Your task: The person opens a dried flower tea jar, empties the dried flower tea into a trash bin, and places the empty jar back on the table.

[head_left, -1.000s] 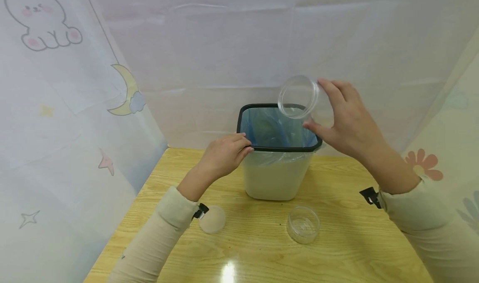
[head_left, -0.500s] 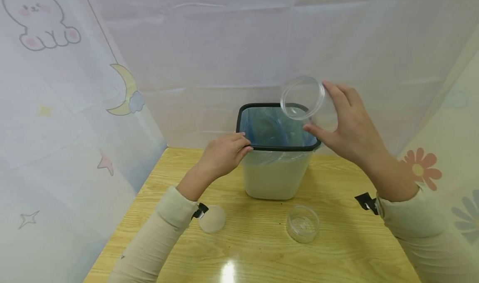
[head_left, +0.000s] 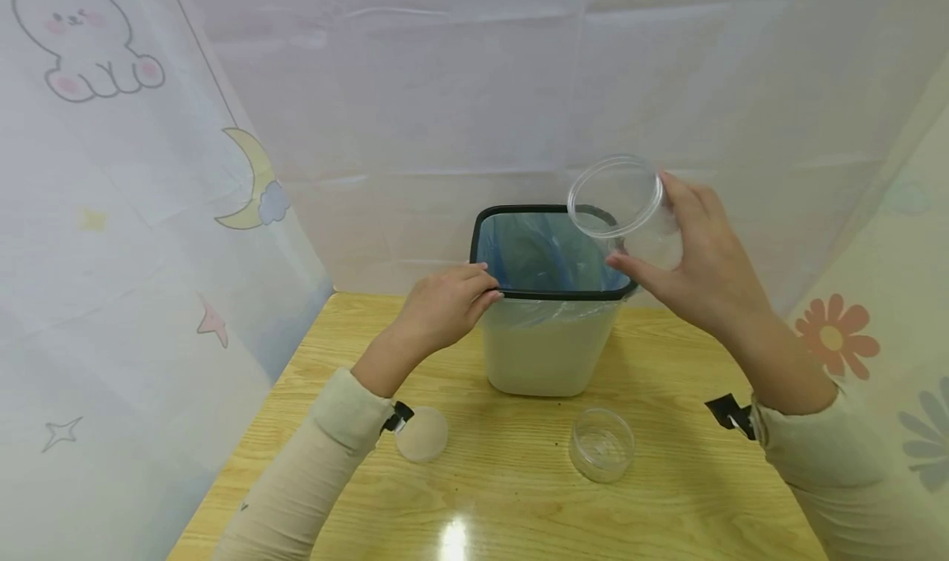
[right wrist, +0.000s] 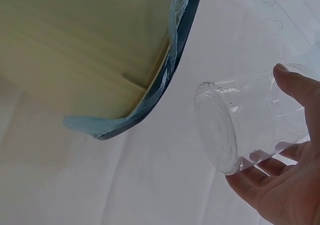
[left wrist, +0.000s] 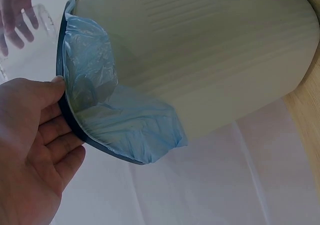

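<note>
My right hand (head_left: 708,256) grips a clear plastic jar (right wrist: 255,120) by its side, thumb opposite the fingers. The jar is tilted, its mouth facing left and toward me, above the right part of the trash bin's opening. Small specks cling to its clear wall in the right wrist view. With thumb and fingers, my left hand (head_left: 445,306) pinches the dark rim (left wrist: 75,127) at the near left corner of the cream trash bin (head_left: 544,351). A thin blue bag (head_left: 534,252) lines the bin and folds over the rim.
On the wooden table (head_left: 504,511), a second clear round container (head_left: 601,446) stands in front of the bin. A pale round disc (head_left: 423,435) lies left of it, beside my left sleeve. Printed cloth (head_left: 445,91) hangs behind the bin and at both sides.
My right hand has moved slightly right and down with the jar, whose mouth now faces me more. The left hand stays on the bin's rim.
</note>
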A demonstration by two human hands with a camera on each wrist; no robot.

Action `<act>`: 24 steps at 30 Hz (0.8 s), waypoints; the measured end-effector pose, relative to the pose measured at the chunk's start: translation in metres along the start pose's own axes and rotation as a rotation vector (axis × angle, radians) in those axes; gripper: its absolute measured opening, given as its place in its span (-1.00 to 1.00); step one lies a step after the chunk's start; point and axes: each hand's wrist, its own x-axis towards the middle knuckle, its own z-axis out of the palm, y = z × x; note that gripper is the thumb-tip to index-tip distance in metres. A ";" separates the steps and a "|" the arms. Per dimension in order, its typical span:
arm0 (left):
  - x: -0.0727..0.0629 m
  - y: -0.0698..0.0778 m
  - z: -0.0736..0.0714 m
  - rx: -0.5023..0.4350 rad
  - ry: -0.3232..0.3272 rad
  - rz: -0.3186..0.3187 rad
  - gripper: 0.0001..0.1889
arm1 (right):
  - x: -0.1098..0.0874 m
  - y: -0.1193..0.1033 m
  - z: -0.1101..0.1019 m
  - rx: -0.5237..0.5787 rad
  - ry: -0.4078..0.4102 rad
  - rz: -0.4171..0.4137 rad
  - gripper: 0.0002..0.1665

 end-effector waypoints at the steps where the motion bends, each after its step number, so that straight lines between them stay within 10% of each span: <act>1: 0.000 0.000 0.000 -0.002 -0.001 0.000 -0.75 | -0.001 -0.001 0.000 0.001 0.001 0.003 0.25; 24: 0.002 0.001 0.001 0.012 -0.022 -0.012 -0.74 | -0.023 -0.022 -0.001 0.096 -0.033 0.050 0.01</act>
